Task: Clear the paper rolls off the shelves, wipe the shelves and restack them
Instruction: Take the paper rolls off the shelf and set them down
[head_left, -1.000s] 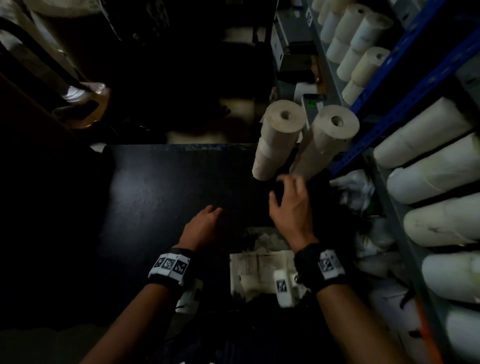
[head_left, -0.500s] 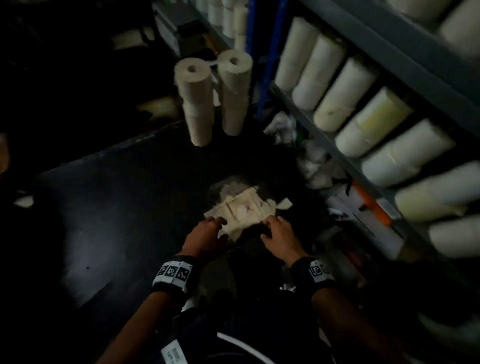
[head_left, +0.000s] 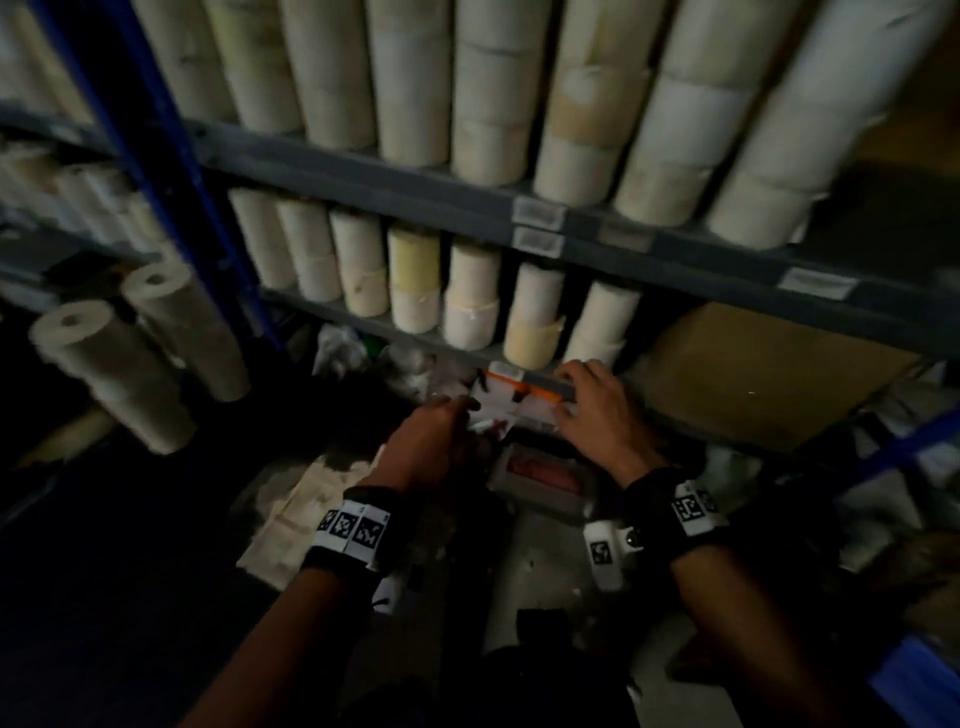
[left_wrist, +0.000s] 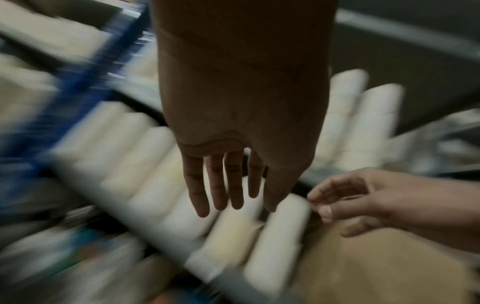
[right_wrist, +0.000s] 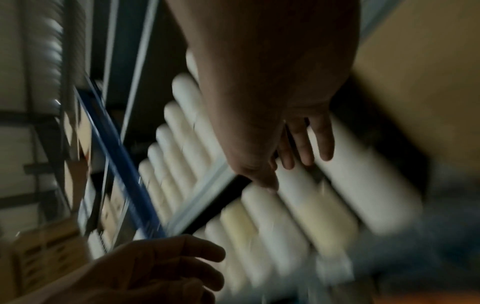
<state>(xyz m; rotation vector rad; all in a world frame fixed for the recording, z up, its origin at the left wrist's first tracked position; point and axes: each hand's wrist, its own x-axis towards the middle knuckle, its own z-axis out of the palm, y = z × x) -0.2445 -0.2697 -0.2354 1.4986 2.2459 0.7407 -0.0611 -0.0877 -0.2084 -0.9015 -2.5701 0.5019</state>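
I see my left hand (head_left: 434, 444) and right hand (head_left: 597, 410) reaching side by side toward the front edge of the lower shelf (head_left: 395, 330), just below a row of upright paper rolls (head_left: 470, 296). Two stacked roll columns (head_left: 150, 353) stand apart at left. A cloth (head_left: 296, 512) lies beneath my left wrist.

Paper rolls (head_left: 470, 299) stand side by side along the lower shelf (head_left: 363, 325), with a taller row on the shelf above (head_left: 363, 169). A cardboard box (head_left: 769, 374) sits right of the lower row. Two stacks of rolls (head_left: 150, 343) stand on the bench (head_left: 130, 571) to the left. Both hands, left (head_left: 434, 447) and right (head_left: 597, 410), reach side by side before the lower shelf's edge, a cloth (head_left: 301, 514) lying beneath the left wrist.
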